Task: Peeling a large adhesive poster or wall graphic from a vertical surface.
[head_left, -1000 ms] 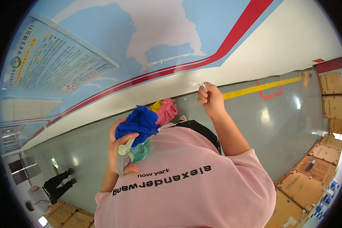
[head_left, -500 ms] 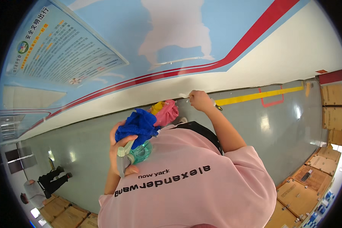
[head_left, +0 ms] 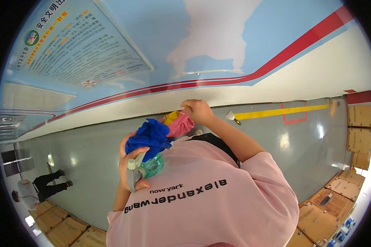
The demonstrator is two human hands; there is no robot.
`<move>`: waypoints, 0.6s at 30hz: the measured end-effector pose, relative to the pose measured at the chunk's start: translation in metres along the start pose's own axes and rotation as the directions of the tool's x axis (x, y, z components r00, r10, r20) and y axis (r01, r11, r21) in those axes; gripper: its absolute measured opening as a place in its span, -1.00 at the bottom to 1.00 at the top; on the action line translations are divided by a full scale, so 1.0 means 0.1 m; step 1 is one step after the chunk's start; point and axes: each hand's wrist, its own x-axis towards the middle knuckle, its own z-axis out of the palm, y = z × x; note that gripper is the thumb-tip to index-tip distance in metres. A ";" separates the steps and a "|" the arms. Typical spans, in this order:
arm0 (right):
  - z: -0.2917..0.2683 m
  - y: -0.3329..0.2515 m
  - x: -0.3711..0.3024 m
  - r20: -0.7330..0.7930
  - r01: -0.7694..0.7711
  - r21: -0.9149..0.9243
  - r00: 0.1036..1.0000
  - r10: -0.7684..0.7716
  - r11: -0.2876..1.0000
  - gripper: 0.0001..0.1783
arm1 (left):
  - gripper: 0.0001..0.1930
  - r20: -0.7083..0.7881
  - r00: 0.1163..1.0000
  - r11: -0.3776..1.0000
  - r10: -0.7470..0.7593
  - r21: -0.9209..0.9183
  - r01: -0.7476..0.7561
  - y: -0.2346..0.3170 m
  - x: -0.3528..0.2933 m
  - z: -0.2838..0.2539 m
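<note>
My left hand is closed around a spray bottle with a clear green body and a pale trigger head. A bunched blue cloth is held in the same hand, above the bottle. Beyond it a crumpled pink bag, with something yellow at its left side, hangs or lies close to my body; what supports it is hidden. My right hand has its fingers drawn together at the bag's upper edge. What they pinch is hidden.
A scraper lies on the grey floor by a yellow tape strip. The wall runs across just ahead. Wooden crates stand at right and lower left. At far left another person is near the crates.
My right hand has moved left from the wall's base to the pink bag; the white piece at its fingers is out of sight. The scraper is now fully visible. My left hand keeps its grip.
</note>
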 end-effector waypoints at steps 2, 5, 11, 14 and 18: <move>-0.01 -0.04 0.02 0.052 -0.012 -0.007 0.999 0.012 1.000 -0.87 | -0.11 0.002 1.000 1.000 -0.012 -0.009 0.012 0.00 0.01 -0.01; -0.17 -0.26 0.09 0.212 -0.047 -0.043 0.976 0.055 0.998 -0.79 | -0.12 0.005 1.000 1.000 0.010 -0.014 -0.010 0.00 0.03 -0.01; -0.53 -0.72 0.60 0.327 -0.532 0.542 0.847 0.419 0.651 -0.58 | -0.13 0.021 0.999 0.997 0.027 -0.079 -0.025 -0.04 0.06 -0.01; -0.53 -0.68 0.75 0.272 -0.579 0.590 0.799 0.537 0.563 -0.54 | -0.12 0.036 0.999 0.998 0.023 -0.066 -0.021 -0.03 0.08 -0.02; -0.44 -0.56 0.72 0.000 -0.371 0.295 0.922 0.388 0.881 -0.56 | -0.12 0.018 1.000 0.998 0.019 -0.057 -0.018 -0.09 0.06 0.00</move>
